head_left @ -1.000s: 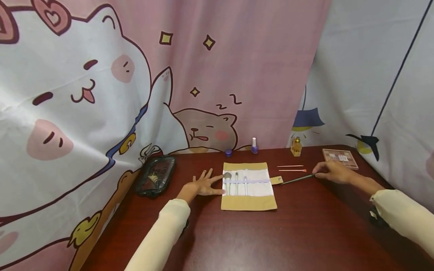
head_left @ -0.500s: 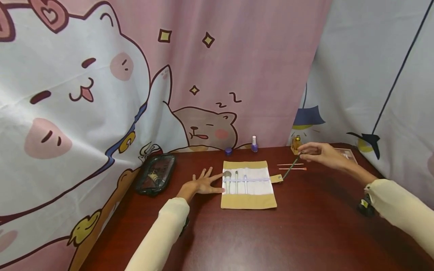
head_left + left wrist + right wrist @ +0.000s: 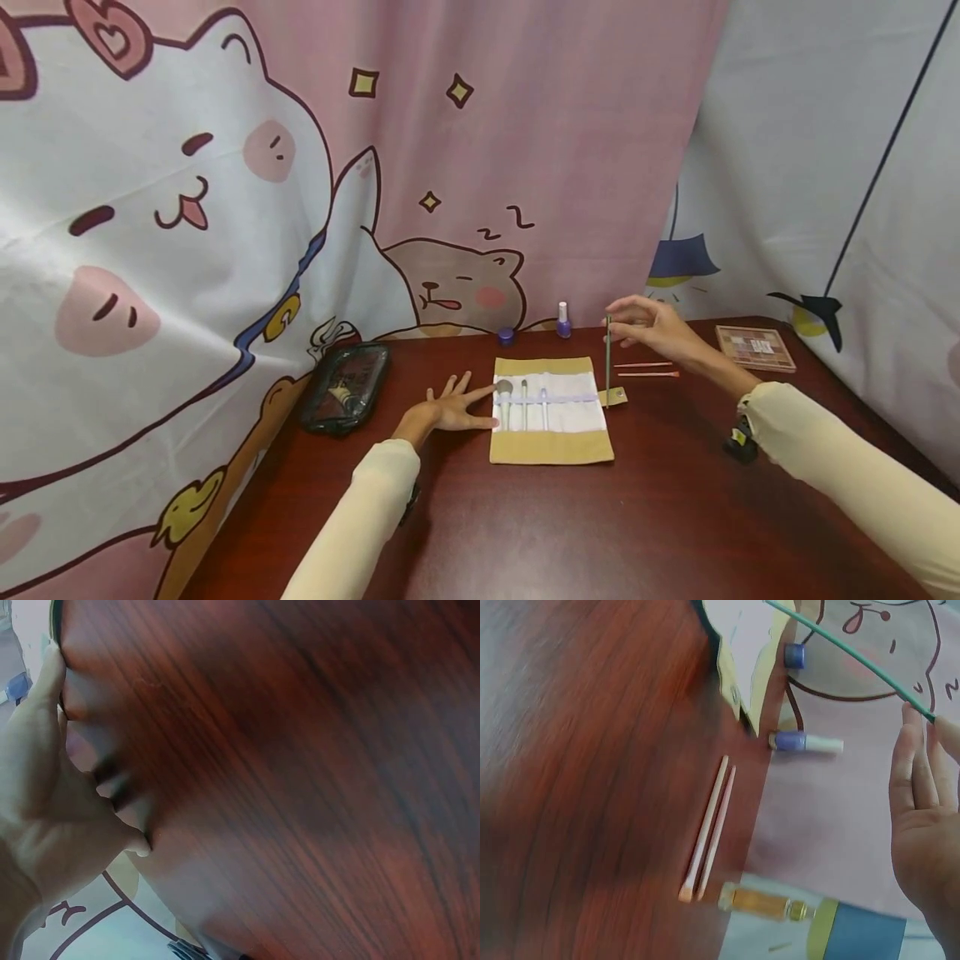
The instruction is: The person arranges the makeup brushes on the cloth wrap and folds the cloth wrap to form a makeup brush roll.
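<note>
My right hand [image 3: 658, 330] pinches a thin green makeup brush [image 3: 608, 362] near its upper end. The brush stands nearly upright, its lower end over the strap tab of a tan and white brush roll [image 3: 551, 448]. In the right wrist view the green brush [image 3: 855, 657] slants from the fingertips toward the roll [image 3: 744, 652]. Spread out on the table, my left hand [image 3: 448, 411] touches the roll's left edge with thumb and forefinger. Tucked under the roll's lilac band are a fluffy brush [image 3: 505, 408] and two slimmer brushes [image 3: 524, 407].
Two pink brushes [image 3: 647, 374] lie right of the roll. Behind stand purple nail polish [image 3: 563, 322] and a small purple jar [image 3: 506, 337]. An amber perfume bottle [image 3: 757, 900] shows in the right wrist view. An eyeshadow palette [image 3: 756, 348] is at right, a black clear-topped pouch [image 3: 347, 388] at left.
My right hand has moved left with the green brush, from beside the palette to near the roll's right edge. The brush has swung from nearly flat to nearly upright. The left hand stays put.
</note>
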`<state>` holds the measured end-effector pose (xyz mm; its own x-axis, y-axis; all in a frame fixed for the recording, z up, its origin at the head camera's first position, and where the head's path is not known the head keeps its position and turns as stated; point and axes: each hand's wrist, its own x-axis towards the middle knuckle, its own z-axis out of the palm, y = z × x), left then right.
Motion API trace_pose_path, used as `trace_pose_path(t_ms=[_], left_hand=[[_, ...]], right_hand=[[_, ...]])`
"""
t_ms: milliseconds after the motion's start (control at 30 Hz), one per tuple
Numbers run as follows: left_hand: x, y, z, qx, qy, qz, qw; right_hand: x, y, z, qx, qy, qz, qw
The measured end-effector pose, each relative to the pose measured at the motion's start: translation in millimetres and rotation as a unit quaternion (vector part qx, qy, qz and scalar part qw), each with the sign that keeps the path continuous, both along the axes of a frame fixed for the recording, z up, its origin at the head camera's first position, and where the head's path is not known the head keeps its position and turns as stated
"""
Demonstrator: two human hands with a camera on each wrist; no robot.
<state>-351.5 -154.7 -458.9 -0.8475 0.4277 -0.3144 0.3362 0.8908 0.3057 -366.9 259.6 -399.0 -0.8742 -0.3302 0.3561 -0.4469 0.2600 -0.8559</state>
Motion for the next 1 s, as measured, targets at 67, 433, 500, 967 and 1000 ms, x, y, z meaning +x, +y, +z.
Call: trace_pose_path(t_ms=[67, 433, 500, 967, 1000], left_hand=[[4.6, 2.2, 6.7, -0.01, -0.001, 0.001, 0.9999], [-8.3, -0.7, -10.0, -0.008, -0.004, 0.005, 0.9999], [-4.9, 0.5, -5.2, -0.006, -0.007, 0.007, 0.9999], [4.3, 2.9, 3.5, -0.017, -0.003, 0.008, 0.9998], [6.9, 3.5, 7.5, -0.018, -0.004, 0.007, 0.9998]], right_hand=[[-2.8, -8, -1.2, 0.001, 0.003, -0.005, 1.0], [-18.7, -39, -2.2, 0.028, 0.011, -0.005, 0.9995], [-21.3, -43, -3.1, 0.043, 0.006, -0.01, 0.999], [-44.4, -62, -16.5, 0.03, -0.009, -0.041, 0.9987], [-45.9, -63, -16.9, 0.029, -0.008, -0.044, 0.9986]])
